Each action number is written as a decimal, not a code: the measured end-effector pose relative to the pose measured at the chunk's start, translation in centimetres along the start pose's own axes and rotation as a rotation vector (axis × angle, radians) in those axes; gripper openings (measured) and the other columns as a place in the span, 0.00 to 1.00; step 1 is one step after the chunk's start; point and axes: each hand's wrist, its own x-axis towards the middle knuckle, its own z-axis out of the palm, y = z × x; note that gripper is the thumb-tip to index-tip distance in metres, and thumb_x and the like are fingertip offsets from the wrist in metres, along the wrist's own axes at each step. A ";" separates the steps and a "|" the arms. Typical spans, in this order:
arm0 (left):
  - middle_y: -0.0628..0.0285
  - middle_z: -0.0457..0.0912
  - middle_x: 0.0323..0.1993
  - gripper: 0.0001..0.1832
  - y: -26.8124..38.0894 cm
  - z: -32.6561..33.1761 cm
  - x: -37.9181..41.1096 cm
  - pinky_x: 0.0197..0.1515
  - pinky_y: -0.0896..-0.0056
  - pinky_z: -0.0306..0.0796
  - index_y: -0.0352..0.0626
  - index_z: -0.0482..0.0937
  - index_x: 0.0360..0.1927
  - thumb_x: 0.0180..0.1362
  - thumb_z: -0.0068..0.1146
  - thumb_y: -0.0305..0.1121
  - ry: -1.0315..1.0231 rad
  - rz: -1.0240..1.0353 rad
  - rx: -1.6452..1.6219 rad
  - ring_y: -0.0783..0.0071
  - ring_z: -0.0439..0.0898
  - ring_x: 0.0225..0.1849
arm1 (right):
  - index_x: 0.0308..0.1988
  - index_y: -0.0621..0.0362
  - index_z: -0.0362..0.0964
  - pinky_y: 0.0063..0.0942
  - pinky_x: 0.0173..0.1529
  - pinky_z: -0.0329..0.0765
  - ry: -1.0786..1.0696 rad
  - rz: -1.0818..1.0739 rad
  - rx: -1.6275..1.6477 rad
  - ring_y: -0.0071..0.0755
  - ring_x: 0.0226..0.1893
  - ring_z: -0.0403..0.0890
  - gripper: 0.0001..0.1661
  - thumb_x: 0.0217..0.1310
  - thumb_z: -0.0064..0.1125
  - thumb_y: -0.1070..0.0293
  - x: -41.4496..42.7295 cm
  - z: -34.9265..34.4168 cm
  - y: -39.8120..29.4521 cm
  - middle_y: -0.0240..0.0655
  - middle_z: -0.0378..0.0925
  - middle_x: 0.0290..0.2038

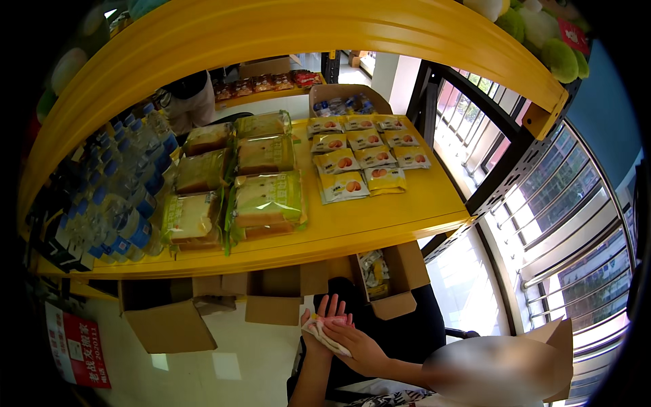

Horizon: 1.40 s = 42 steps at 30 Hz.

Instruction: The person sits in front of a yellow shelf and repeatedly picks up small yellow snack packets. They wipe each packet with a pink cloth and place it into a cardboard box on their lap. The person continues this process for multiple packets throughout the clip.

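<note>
A small white and pink cloth (325, 335) is pressed between my two hands at the bottom middle of the head view. My left hand (330, 307) lies palm up beneath it, with its fingers stretched forward. From the right, my right hand (358, 348) lies flat over the cloth and partly covers it. Both hands are low, in front of the yellow shelf (396, 213). Just beyond them an open cardboard box (395, 305) contains several small packets. Black fabric (412, 325) lies below and to the right of the hands.
The shelf holds water bottles (137, 224), bagged bread (267, 198) and yellow packets (343, 186). Below stand open cardboard boxes (170, 323). A yellow shelf beam (305, 23) arches above, with a black upright (513, 168) at right. Another person's legs (190, 104) show behind.
</note>
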 end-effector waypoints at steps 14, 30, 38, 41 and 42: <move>0.67 0.70 0.20 0.22 0.4 0.5 0.1 0.33 0.68 0.64 0.46 0.71 0.25 0.59 0.39 0.53 0.293 -0.145 -0.222 0.74 0.69 0.21 | 0.59 0.52 0.66 0.44 0.66 0.59 0.316 0.168 -0.652 0.49 0.63 0.62 0.37 0.45 0.62 0.70 -4.6 -8.3 8.7 0.43 0.62 0.63; 0.63 0.74 0.24 0.22 -1.9 -0.9 0.9 0.30 0.68 0.64 0.43 0.77 0.32 0.59 0.44 0.53 0.213 -0.278 -0.070 0.70 0.70 0.22 | 0.61 0.54 0.62 0.44 0.68 0.57 0.206 0.128 -0.666 0.46 0.64 0.62 0.39 0.49 0.62 0.62 -5.1 -6.0 14.4 0.41 0.63 0.63; 0.65 0.76 0.31 0.25 -5.5 3.3 0.9 0.28 0.72 0.64 0.44 0.72 0.44 0.72 0.26 0.51 0.073 0.177 1.107 0.77 0.70 0.24 | 0.60 0.57 0.59 0.35 0.54 0.73 0.178 0.278 0.147 0.40 0.50 0.76 0.36 0.56 0.64 0.60 -4.3 -9.5 5.7 0.42 0.72 0.53; 0.59 0.77 0.39 0.25 -6.8 9.1 0.8 0.42 0.68 0.67 0.40 0.69 0.51 0.72 0.26 0.50 -0.078 0.183 1.497 0.69 0.75 0.35 | 0.57 0.57 0.60 0.27 0.42 0.76 0.194 0.287 0.265 0.34 0.36 0.81 0.29 0.58 0.62 0.69 -3.6 -10.2 4.2 0.39 0.76 0.43; 0.57 0.77 0.42 0.25 -7.1 10.4 1.3 0.46 0.67 0.67 0.39 0.68 0.53 0.71 0.26 0.49 -0.156 0.221 1.617 0.66 0.76 0.40 | 0.57 0.57 0.60 0.25 0.39 0.76 0.267 0.290 0.269 0.32 0.32 0.81 0.27 0.59 0.60 0.72 -3.3 -10.9 3.6 0.39 0.77 0.40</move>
